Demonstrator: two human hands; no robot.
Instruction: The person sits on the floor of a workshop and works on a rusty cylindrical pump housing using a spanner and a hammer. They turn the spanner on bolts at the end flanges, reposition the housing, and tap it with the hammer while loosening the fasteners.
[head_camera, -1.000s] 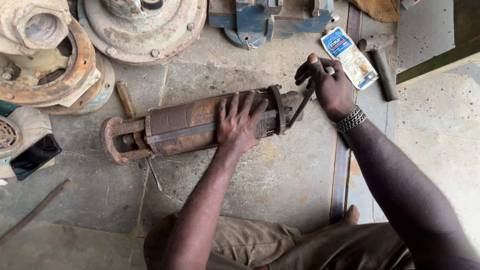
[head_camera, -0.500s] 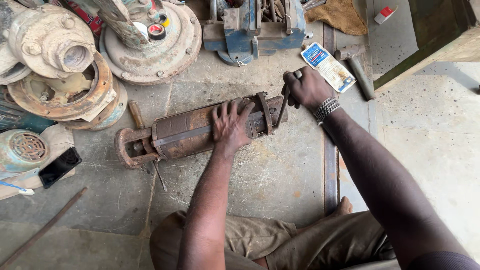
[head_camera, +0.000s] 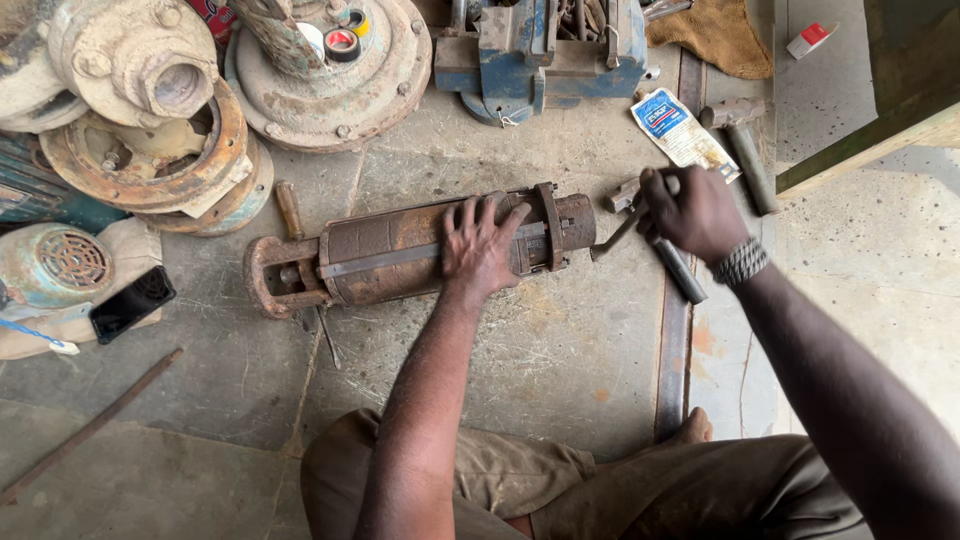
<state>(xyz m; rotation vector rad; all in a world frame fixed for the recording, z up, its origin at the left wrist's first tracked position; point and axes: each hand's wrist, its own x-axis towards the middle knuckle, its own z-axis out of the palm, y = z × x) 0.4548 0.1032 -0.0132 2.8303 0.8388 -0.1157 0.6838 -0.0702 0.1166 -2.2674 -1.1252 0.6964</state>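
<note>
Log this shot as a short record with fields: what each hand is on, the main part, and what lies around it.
Left hand: palm down, pressing on the rusty cylindrical pump body
Right hand: closed around a metal wrench near the body's right end
Pump body: lying on its side on the concrete floor
Behind: blue bench vise, rusty round casings
Right side: hammer, flat printed packet

Left hand (head_camera: 480, 248): palm down, fingers spread and slightly bent, pressing flat.
Left arm: bare, reaches straight forward from the body, elbow low near the knee.
Right hand (head_camera: 692, 212): closed in a fist, knuckles up, a bracelet at the wrist.
Right arm: bare, stretched diagonally from the lower right corner.
</note>
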